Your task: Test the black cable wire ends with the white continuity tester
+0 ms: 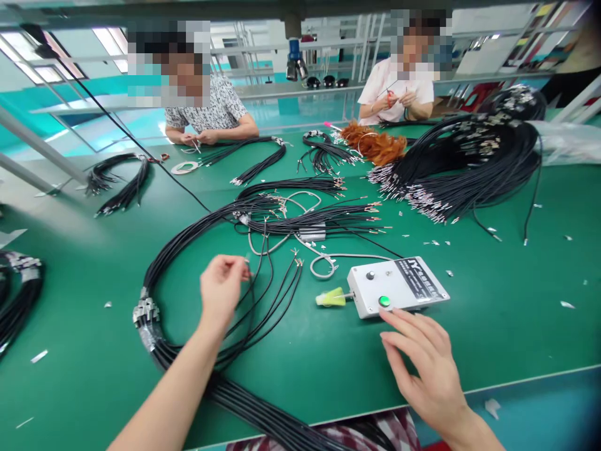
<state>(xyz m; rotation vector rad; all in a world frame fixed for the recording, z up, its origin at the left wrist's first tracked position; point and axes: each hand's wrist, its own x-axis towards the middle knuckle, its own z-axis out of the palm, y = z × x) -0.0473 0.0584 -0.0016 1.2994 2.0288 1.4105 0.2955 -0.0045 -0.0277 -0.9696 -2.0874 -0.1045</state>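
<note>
My left hand (223, 288) is closed in a pinch on the end of a black cable (252, 297) from the bundle beneath it. That cable bundle (183, 244) curves round to the left, bound with clear wrap (148, 322), and runs off the table's front edge. My right hand (420, 357) has its fingers apart and holds nothing. Its fingertips are just in front of a small grey box (370, 291) with a lit green button (384, 301), a knob and a black label. From the box's left side sticks a shaft with a yellow-green tip (332, 297).
A large heap of black cables (469, 163) lies at the back right, beside orange-brown strands (370, 143). More bundles (126, 178) lie at the back left. Two people (211, 113) work across the green table (507, 313). A grey cord (323, 269) loops behind the box; paper scraps are scattered about.
</note>
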